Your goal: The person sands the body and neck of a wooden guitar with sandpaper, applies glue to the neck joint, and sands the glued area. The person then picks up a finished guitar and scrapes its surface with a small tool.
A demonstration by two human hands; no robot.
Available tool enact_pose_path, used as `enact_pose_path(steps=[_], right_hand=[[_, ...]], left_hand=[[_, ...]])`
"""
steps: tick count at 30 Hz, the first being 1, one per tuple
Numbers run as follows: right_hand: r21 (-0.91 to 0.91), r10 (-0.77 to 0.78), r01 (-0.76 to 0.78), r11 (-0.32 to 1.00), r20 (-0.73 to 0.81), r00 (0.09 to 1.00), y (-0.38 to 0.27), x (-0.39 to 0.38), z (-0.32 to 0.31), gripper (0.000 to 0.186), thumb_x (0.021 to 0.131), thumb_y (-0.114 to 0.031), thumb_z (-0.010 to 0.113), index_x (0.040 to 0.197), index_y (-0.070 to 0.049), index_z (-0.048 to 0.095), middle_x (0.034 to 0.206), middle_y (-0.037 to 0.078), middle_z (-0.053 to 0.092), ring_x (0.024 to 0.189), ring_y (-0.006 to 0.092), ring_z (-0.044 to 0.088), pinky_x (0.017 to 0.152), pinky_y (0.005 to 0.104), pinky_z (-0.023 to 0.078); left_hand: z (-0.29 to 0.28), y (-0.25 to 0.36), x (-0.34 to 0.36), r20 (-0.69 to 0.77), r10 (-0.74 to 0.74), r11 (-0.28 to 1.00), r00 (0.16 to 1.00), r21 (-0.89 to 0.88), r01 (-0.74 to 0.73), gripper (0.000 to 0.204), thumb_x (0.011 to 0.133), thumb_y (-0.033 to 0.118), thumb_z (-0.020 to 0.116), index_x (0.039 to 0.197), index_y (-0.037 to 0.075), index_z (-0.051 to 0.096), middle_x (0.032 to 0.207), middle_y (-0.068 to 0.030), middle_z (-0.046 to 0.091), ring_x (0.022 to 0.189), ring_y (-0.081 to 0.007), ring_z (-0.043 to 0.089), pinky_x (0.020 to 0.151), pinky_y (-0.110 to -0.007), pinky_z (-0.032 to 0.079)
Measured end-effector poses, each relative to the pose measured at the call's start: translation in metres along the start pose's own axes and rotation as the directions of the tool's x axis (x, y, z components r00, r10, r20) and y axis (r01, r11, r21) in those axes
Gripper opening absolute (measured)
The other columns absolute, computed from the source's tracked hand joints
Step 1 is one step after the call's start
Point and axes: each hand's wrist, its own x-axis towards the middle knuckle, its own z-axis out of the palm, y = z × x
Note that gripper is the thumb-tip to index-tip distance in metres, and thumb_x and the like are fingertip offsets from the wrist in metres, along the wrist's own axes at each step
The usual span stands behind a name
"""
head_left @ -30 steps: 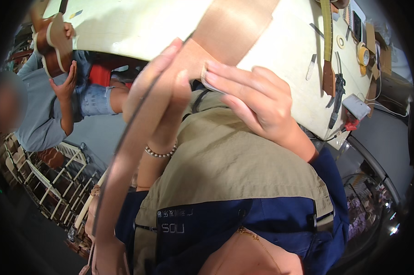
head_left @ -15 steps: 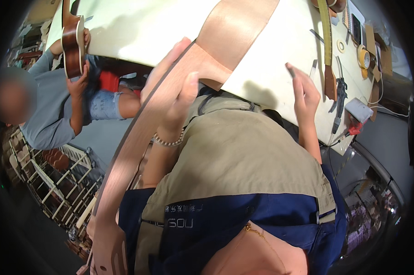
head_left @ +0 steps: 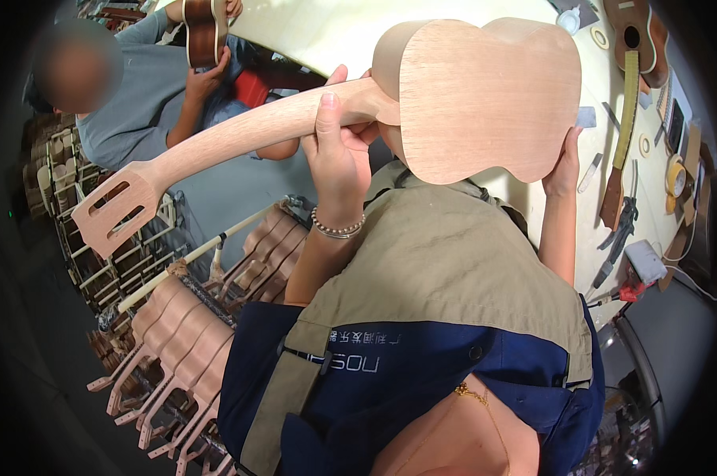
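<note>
A bare-wood ukulele is raised in front of me, with its plain back and the back of its neck facing me. Its slotted headstock points to the lower left. My left hand is closed around the neck near the heel, with the thumb on top. At the far end of the body, my right hand grips the lower edge; most of its fingers are hidden behind the wood. A small flat grey piece sticks out beside my right fingertips. Whether those fingers also pinch it is unclear.
A pale worktable holds a finished ukulele, tape rolls, a black clamp-like tool and a metal strip. At left, a co-worker holds a dark ukulele. Below stands a rack of unfinished necks.
The ukulele has turned so its back faces me and its headstock has swung up. My right hand, earlier apart with a small dark piece at its fingertips, is now at the body's end.
</note>
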Motion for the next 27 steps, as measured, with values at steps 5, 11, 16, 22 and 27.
enact_pose_path(steps=[5, 11, 16, 22, 27], right_hand=[[0.024, -0.026, 0.025, 0.999, 0.032, 0.999, -0.007, -0.007, 0.008, 0.061, 0.095, -0.048, 0.023, 0.134, -0.002, 0.031, 0.133, 0.010, 0.040, 0.121, 0.0202, 0.041, 0.100, 0.0326, 0.034], [0.002, -0.044, 0.044, 0.999, -0.012, 0.999, -0.008, -0.012, 0.004, 0.063, 0.094, -0.050, 0.020, 0.134, -0.002, 0.030, 0.134, 0.011, 0.040, 0.121, 0.0206, 0.041, 0.100, 0.0330, 0.034], [-0.009, -0.051, 0.051, 0.999, -0.044, 0.998, -0.013, -0.018, 0.004, 0.068, 0.093, -0.052, 0.015, 0.134, 0.000, 0.029, 0.134, 0.012, 0.039, 0.121, 0.0212, 0.040, 0.100, 0.0330, 0.033], [-0.065, -0.120, 0.116, 0.991, -0.053, 0.991, -0.017, -0.025, 0.007, 0.073, 0.093, -0.054, 0.011, 0.133, 0.003, 0.030, 0.133, 0.013, 0.040, 0.122, 0.0220, 0.040, 0.101, 0.0322, 0.032], [-0.077, -0.170, 0.166, 0.983, -0.049, 0.984, -0.021, -0.031, 0.017, 0.076, 0.091, -0.057, 0.010, 0.133, 0.004, 0.030, 0.133, 0.013, 0.041, 0.123, 0.0214, 0.038, 0.102, 0.0319, 0.029]], left_hand=[[-0.005, -0.004, -0.006, -0.037, -0.030, 0.999, 0.999, -0.028, 0.029, 0.050, 0.095, 0.034, 0.032, 0.129, -0.003, 0.033, 0.122, -0.0231, 0.046, 0.109, -0.0290, 0.050, 0.091, -0.042, 0.043], [-0.006, -0.006, -0.008, -0.055, -0.061, 0.995, 0.997, -0.083, 0.056, 0.049, 0.095, 0.035, 0.033, 0.126, -0.002, 0.037, 0.120, -0.0196, 0.048, 0.107, -0.0244, 0.050, 0.092, -0.037, 0.041], [-0.010, -0.010, -0.002, -0.103, -0.072, 0.987, 0.992, -0.151, 0.056, 0.050, 0.096, 0.036, 0.032, 0.127, -0.002, 0.037, 0.113, -0.0175, 0.054, 0.088, -0.0180, 0.056, 0.075, -0.030, 0.049], [-0.018, -0.016, 0.002, -0.172, -0.157, 0.969, 0.972, -0.219, 0.118, 0.047, 0.094, 0.040, 0.034, 0.122, 0.003, 0.043, 0.112, -0.0093, 0.054, 0.099, -0.0168, 0.053, 0.086, -0.031, 0.045], [-0.023, -0.016, 0.003, -0.199, -0.162, 0.972, 0.966, -0.203, 0.121, 0.048, 0.094, 0.041, 0.034, 0.122, 0.003, 0.042, 0.117, -0.0076, 0.051, 0.109, -0.0179, 0.049, 0.095, -0.034, 0.040]])
